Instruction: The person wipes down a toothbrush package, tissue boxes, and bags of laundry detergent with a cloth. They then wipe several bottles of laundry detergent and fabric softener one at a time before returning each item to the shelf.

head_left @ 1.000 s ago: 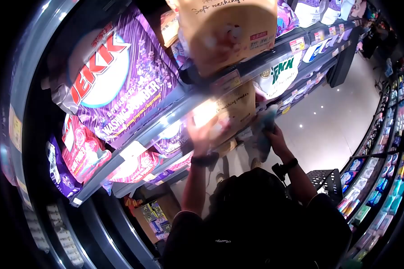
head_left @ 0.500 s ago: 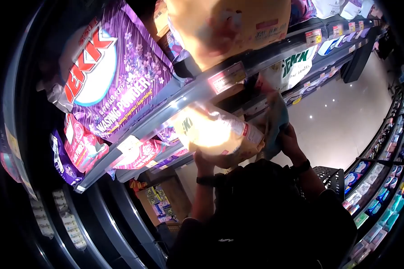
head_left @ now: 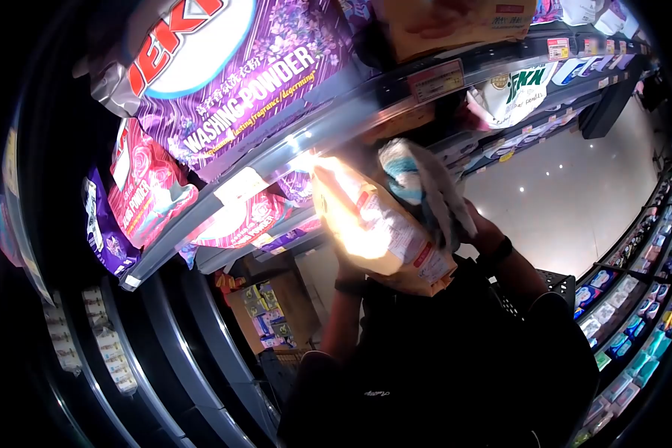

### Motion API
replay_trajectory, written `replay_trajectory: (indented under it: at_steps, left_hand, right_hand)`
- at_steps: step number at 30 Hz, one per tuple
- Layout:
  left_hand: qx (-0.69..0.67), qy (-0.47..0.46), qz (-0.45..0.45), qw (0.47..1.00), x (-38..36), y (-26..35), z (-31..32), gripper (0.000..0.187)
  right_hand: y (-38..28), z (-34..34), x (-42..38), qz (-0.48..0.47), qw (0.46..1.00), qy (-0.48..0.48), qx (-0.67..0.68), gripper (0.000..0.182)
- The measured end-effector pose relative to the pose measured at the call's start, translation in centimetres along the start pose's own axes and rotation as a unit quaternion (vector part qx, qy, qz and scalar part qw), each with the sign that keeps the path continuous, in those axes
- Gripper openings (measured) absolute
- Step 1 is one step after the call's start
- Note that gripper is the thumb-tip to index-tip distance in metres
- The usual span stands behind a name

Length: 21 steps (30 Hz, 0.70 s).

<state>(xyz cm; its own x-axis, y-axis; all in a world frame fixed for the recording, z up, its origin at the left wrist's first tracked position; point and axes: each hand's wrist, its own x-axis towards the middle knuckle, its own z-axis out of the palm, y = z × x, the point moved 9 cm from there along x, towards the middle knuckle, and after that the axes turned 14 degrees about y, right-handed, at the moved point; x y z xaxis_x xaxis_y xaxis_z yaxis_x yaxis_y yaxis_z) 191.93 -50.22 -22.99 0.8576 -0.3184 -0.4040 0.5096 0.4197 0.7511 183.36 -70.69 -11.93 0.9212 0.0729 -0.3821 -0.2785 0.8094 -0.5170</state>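
My left hand (head_left: 350, 270) supports an orange-yellow bag (head_left: 409, 252) from its lower left, with most of the fingers hidden behind it. The bag is tilted in front of my chest, and a strong glare washes out its upper left face. Printed panels with red labels show along its side. In my right hand (head_left: 484, 230) is a bunched grey cloth (head_left: 434, 173) with teal and white stripes. Fingers are closed round its lower end, and it stands up close beside the bag's right side.
A shelf edge (head_left: 276, 153) with price tags crosses in front of me. Above it stand a large purple washing powder bag (head_left: 224, 97) and another orange bag (head_left: 455, 26). Pink bags (head_left: 145, 187) sit at the left. A black basket (head_left: 556, 287) is at my right, over a pale floor (head_left: 567, 201).
The bag has been turned steeper and brought nearer my chest, showing its printed side. My right hand's cloth has swung up beside it. The camera view has shifted, so shelf goods sit further right.
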Motion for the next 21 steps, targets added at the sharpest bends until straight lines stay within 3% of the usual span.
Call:
replay_trajectory:
  at_steps: [2, 3, 5, 6, 8, 9, 10, 12, 18, 21]
  left_hand:
    - [-0.02, -0.015, -0.034, 0.999, 0.2, -0.7, -0.2, 0.051]
    - [-0.028, -0.02, -0.046, 0.998, 0.3, -1.0, -0.3, 0.052]
    - [-0.037, -0.03, -0.063, 0.997, 0.5, -1.5, -0.3, 0.053]
    - [-0.038, -0.034, -0.068, 0.996, 0.5, -1.5, -0.2, 0.053]
    - [-0.044, -0.042, -0.078, 0.995, 0.7, -1.8, -0.3, 0.054]
    - [-0.047, -0.045, -0.082, 0.994, 0.8, -1.7, -0.4, 0.055]
    - [-0.049, -0.049, -0.085, 0.994, 0.9, -1.8, -0.4, 0.056]
    - [-0.051, -0.053, -0.09, 0.993, 0.8, -1.7, -0.4, 0.057]
    - [-0.04, -0.068, -0.079, 0.994, 1.1, -1.4, -0.2, 0.06]
    - [-0.046, -0.051, -0.074, 0.995, -0.4, 0.6, 1.9, 0.058]
  right_hand:
    - [-1.3, 3.9, -2.2, -0.031, 0.994, -0.045, -0.09, 0.038]
    - [-3.4, 7.5, -3.3, -0.14, 0.965, -0.102, -0.198, 0.038]
    - [-5.4, 14.2, -5.6, -0.345, 0.827, -0.205, -0.394, 0.036]
    - [-4.4, 13.4, -5.0, -0.332, 0.81, -0.19, -0.445, 0.038]
    - [-2.8, 11.6, -4.1, -0.17, 0.929, -0.098, -0.313, 0.043]
    - [-2.0, 9.3, -3.3, -0.105, 0.97, -0.018, -0.22, 0.044]
    - [-1.5, 7.9, -2.7, -0.098, 0.979, 0.014, -0.177, 0.045]
    - [-0.9, 6.9, -2.2, -0.113, 0.981, 0.031, -0.152, 0.045]
    - [-0.5, 9.3, -1.9, -0.239, 0.935, 0.0, -0.263, 0.047]
    - [-0.9, 8.9, -1.4, -0.236, 0.941, 0.019, -0.243, 0.048]
